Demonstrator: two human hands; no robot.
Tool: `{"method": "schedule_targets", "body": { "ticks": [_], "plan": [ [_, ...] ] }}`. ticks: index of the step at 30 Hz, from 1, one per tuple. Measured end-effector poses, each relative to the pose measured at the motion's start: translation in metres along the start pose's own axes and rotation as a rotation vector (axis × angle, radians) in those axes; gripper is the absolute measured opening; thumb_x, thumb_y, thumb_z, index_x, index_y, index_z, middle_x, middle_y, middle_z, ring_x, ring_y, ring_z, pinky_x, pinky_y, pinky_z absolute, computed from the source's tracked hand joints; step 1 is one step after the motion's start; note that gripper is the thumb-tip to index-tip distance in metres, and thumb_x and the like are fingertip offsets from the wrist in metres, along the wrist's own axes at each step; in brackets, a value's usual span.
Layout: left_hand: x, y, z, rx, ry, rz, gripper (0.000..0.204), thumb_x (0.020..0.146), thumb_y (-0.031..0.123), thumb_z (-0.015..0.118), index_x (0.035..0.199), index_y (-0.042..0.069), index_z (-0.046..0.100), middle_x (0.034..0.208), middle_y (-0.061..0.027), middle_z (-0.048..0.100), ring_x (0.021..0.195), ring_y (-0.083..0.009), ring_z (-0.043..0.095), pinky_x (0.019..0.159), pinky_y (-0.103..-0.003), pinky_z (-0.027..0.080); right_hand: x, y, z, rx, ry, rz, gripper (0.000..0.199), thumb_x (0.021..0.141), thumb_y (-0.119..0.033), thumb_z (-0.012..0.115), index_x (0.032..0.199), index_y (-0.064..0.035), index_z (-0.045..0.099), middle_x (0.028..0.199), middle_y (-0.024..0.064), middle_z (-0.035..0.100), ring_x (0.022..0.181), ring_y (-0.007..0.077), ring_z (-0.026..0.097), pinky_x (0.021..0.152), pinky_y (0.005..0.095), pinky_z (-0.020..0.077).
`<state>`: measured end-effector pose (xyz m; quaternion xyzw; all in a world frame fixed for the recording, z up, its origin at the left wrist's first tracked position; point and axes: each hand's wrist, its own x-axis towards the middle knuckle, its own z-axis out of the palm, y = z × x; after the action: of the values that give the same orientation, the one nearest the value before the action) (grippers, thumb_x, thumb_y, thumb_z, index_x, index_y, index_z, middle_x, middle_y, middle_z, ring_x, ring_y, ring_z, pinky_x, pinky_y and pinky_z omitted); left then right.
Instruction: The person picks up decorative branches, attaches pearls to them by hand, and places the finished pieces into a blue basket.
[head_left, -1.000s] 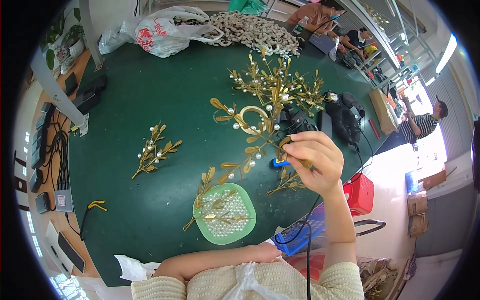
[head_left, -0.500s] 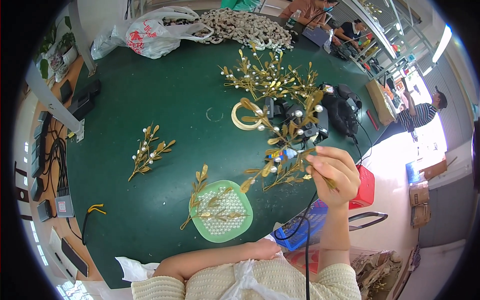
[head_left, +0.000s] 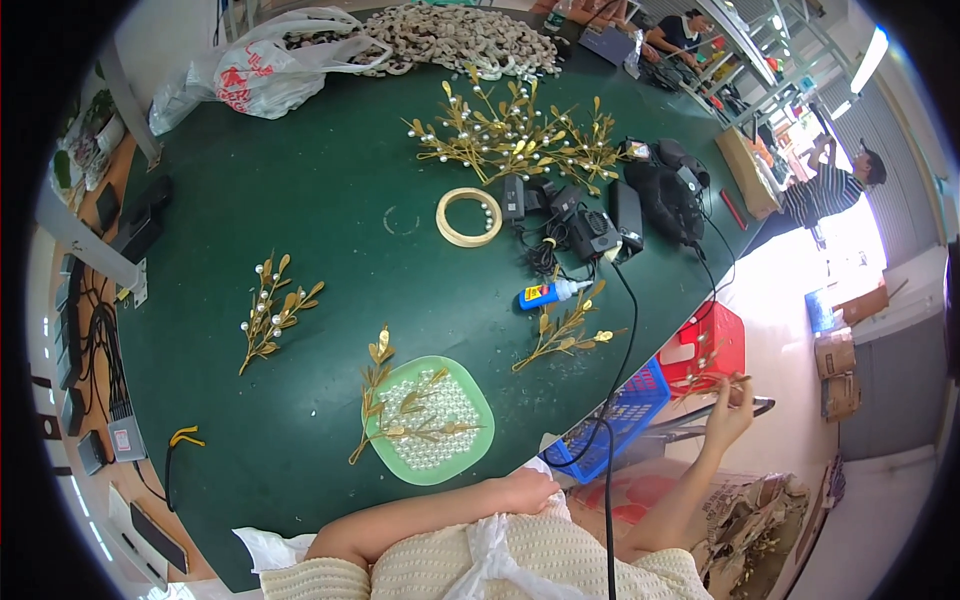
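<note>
My right hand point(head_left: 732, 410) is out past the table's right edge, beside the red bin, its fingers closed on a gold leaf sprig with pearls point(head_left: 703, 362). My left hand point(head_left: 530, 490) rests curled at the front table edge; whatever it may hold is hidden. Just ahead of it sits a light green tray point(head_left: 487, 405) of white pearls point(head_left: 430, 445), with bare gold sprigs point(head_left: 378, 375) lying across its left part. Another sprig point(head_left: 562, 338) lies under a blue glue bottle point(head_left: 545, 294). Farther left is a pearled sprig point(head_left: 275, 318).
A pile of pearled sprigs point(head_left: 510, 135), a tape roll point(head_left: 447, 228) and black devices point(head_left: 595, 235) with cables occupy the back right. Blue point(head_left: 620, 420) and red point(head_left: 725, 335) plastic bins stand off the right edge. Farthest back lie a plastic bag point(head_left: 270, 75) and beige pieces point(head_left: 470, 40). People are beyond.
My right hand has carried the pearled sprig from above the table rightward and down, past the edge toward the red bin. My left hand stays put; the view has shifted slightly.
</note>
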<state>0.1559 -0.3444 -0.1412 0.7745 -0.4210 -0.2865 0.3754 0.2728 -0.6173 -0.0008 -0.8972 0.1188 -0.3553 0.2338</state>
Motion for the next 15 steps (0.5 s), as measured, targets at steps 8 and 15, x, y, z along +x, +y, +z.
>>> {"method": "schedule_targets", "body": {
  "ticks": [8, 15],
  "plan": [
    [0.005, -0.002, 0.005, 0.018, -0.055, -0.041, 0.022, 0.079, 0.021, 0.055, 0.093, 0.005, 0.058, 0.088, -0.0161, 0.062, 0.084, -0.0335, 0.061, 0.07, -0.046, 0.047, -0.008, 0.108, 0.059, -0.311, -0.274, 0.178, 0.045, 0.074, -0.025, 0.07, 0.11, -0.0007, 0.057, 0.078, 0.0164, 0.065, 0.073, 0.0253, 0.063, 0.07, 0.0352, 0.0475],
    [0.003, -0.007, 0.007, -0.022, 0.004, -0.013, 0.022, 0.08, 0.024, 0.055, 0.091, 0.004, 0.057, 0.082, -0.0156, 0.062, 0.078, -0.0345, 0.062, 0.065, -0.046, 0.048, 0.094, -0.068, 0.14, 0.542, -0.491, 0.033, 0.023, 0.085, -0.014, 0.057, 0.103, -0.0004, 0.06, 0.087, 0.0076, 0.063, 0.076, 0.011, 0.059, 0.063, 0.0219, 0.0456]
  ]
}}
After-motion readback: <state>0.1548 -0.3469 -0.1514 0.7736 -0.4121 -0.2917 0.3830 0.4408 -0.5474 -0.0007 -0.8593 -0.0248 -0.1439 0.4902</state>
